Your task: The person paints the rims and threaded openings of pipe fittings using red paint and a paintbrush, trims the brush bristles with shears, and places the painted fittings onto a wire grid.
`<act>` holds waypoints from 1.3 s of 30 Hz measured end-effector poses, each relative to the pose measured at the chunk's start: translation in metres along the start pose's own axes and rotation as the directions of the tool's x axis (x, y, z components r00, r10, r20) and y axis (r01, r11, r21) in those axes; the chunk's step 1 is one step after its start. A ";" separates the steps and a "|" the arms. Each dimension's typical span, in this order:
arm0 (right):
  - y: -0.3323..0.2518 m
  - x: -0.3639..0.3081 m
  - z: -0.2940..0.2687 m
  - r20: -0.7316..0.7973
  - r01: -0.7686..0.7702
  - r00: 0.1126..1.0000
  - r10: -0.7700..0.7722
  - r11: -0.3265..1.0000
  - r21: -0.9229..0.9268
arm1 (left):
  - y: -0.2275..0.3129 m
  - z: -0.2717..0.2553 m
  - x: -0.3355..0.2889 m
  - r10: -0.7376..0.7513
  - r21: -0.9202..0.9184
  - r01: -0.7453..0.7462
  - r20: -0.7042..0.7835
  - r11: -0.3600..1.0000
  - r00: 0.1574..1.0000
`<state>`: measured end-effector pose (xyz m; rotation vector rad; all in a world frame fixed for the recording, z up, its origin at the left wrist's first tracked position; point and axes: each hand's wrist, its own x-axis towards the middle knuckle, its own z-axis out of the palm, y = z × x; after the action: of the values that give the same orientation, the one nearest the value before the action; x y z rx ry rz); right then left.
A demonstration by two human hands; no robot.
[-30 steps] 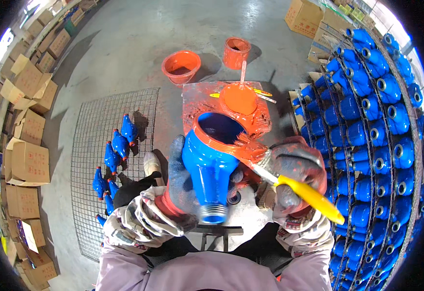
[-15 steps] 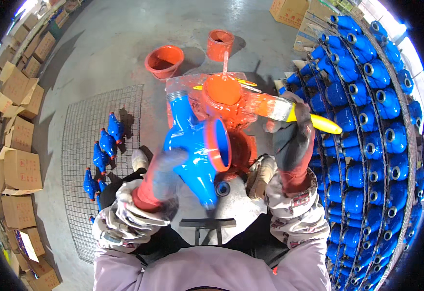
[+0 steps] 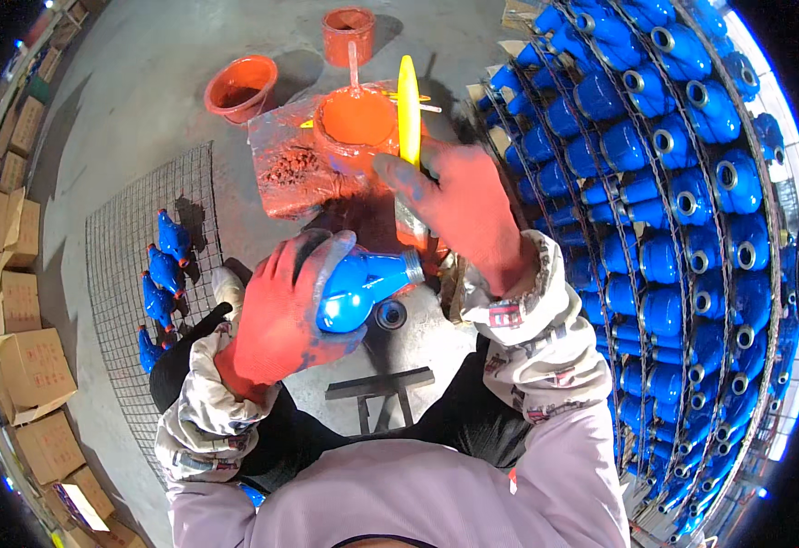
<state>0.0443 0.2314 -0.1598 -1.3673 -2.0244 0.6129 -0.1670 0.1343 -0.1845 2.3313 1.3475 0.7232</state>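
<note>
- Left hand (image 3: 285, 310), in a red-and-dark glove, center-left of frame: fingers closed around a glossy blue rounded body with a silvery threaded neck (image 3: 352, 297).
- Blue body at center of frame, right of left hand, below and left of right hand; neck points right, slightly up.
- Right hand (image 3: 472, 201), same glove type, right of center: gripping a flat paintbrush with yellow handle (image 3: 407, 105); handle up, metal ferrule down, brush head just above threaded neck, contact unclear.
- Paint-coated round bucket (image 3: 349, 162), upper center: holds bright orange-red paint (image 3: 358, 117), pale thin stick (image 3: 354, 66) at far rim.
- Bucket sits on a paint-smeared flat sheet (image 3: 276, 198).
- Wide red bucket (image 3: 249, 114), upper left of center: dark inside, contents unclear.
- Smaller red bucket (image 3: 348, 53), top center: contents unclear.
- Dark round ring (image 3: 390, 315), just below blue body in frame.
- Wire mesh panel (image 3: 125, 237), left: blue bodies with red ends (image 3: 164, 270) on it.
- Tall wire rack (image 3: 648, 142), right: rows of blue bodies with bare metal necks (image 3: 660, 260).
</note>
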 end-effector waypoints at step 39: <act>0.026 -0.048 0.035 -0.327 0.143 0.929 0.176 0.643 0.752 | 0.013 -0.029 -0.011 -0.049 -0.680 0.281 0.423 -0.677 0.905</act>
<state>0.0496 0.1947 -0.2124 -0.8679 -1.1850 0.9922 -0.1799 0.1203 -0.1567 0.1816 0.2515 0.9049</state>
